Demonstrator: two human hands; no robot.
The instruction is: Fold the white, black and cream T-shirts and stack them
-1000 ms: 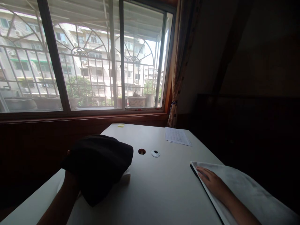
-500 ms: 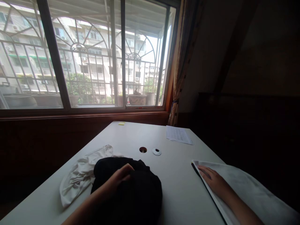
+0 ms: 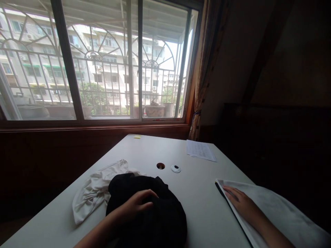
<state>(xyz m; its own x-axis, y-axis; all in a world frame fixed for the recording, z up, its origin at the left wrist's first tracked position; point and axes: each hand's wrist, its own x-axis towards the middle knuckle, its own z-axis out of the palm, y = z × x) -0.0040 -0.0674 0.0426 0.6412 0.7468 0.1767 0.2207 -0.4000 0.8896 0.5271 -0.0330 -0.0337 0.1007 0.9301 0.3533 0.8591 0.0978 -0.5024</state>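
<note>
A bunched black cloth (image 3: 160,217) lies at the near middle of the white table (image 3: 199,193). On top of it rests my left hand (image 3: 139,203), thumb and fingers apart, with the fingertips against the fabric. Crumpled white cloth (image 3: 95,187) lies to the left, partly under the black one. My right hand (image 3: 238,199) lies flat on a white cloth (image 3: 274,203) at the right, near its dark-edged left side. That cloth reaches past the table's right edge.
A round hole (image 3: 160,166) and its white cover ring (image 3: 176,168) are mid-table. Printed papers (image 3: 201,150) lie at the far right corner, a yellow note (image 3: 137,136) at the far left. Beyond stand a window (image 3: 108,69) and a curtain (image 3: 203,69).
The whole view has shifted slightly, so things appear a little further right. My left hand has moved slightly over the black cloth, its thumb now more visible. My right hand stays on the white cloth.
</note>
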